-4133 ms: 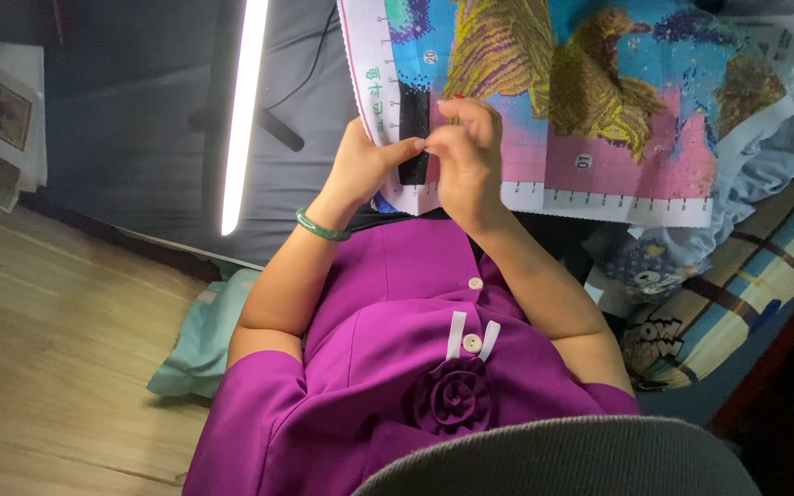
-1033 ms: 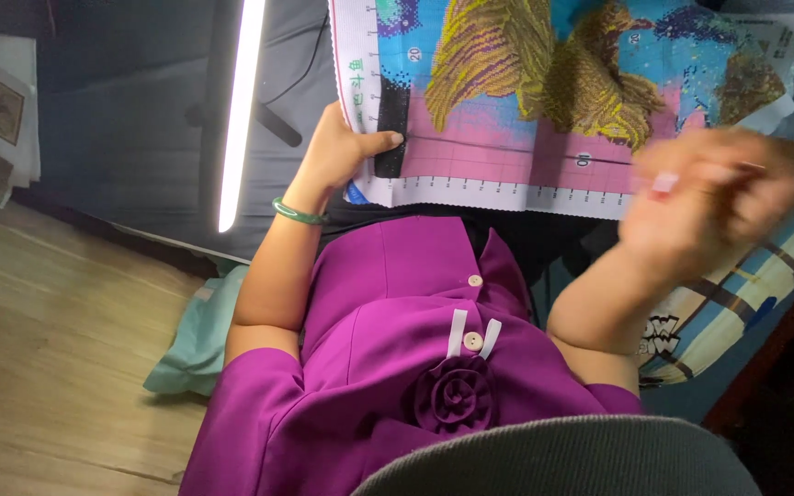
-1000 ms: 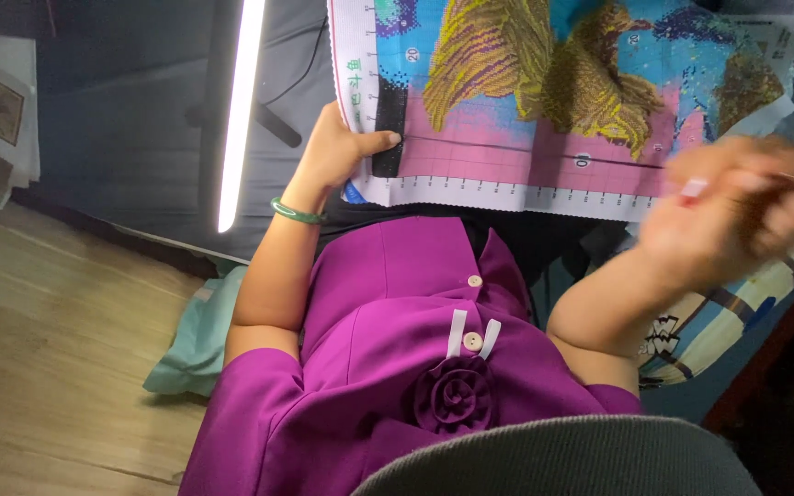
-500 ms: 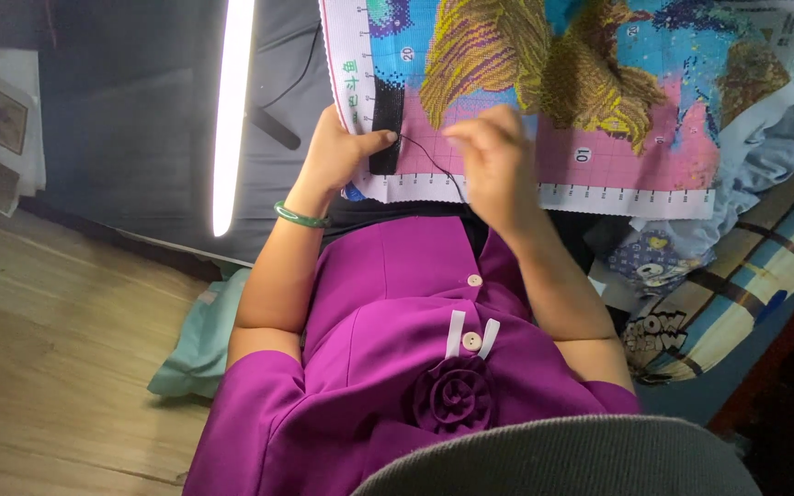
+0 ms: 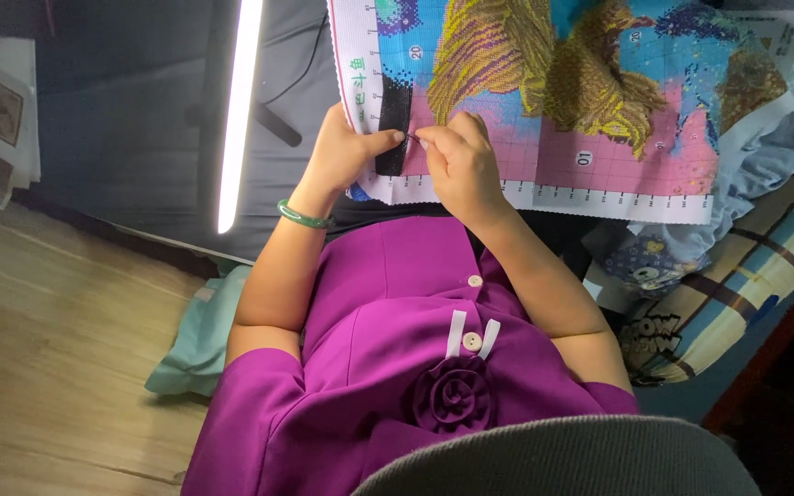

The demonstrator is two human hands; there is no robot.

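Note:
A cross-stitch cloth with a printed grid, pink, blue and yellow stitched areas and a black patch hangs in front of me. My left hand, with a green bangle on its wrist, grips the cloth's lower left edge, thumb on the black patch. My right hand is at the cloth right beside that thumb, fingertips pinched on a thin needle. The thread is too fine to make out.
A lit white light bar stands at the left over a dark surface. A teal cushion lies by my left elbow on the wooden floor. A striped blanket and printed fabric lie at the right.
A second ago my right hand was drawn far out to the right, pulling the thread. It has come back to the cloth beside my left thumb. My left hand kept its hold.

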